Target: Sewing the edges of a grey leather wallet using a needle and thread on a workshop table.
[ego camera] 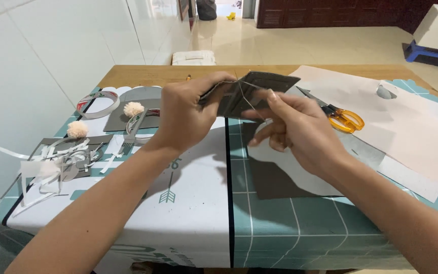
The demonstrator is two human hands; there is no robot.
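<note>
Grey felt piece (252, 91) is held up above the table (280, 228), between both hands. The left hand (186, 114) has its grip closed on the felt's left edge, thumb on top. The right hand (297, 127) pinches a thin thread (247, 99) that crosses the felt; its fingers are closed on it, and I cannot see a needle clearly. The step in hand looks like sewing along the felt, with the thread being pulled through. I judge the next move needs a steady hold by the left hand while the right draws the thread tight without tangling. Orange scissors (343, 117) lie just behind the right hand, on pale paper (416, 137). Pompoms (77, 129), paper strips (41, 167) and a tape roll (97, 104) lie at the left, well apart. Nothing blocks the hands.
</note>
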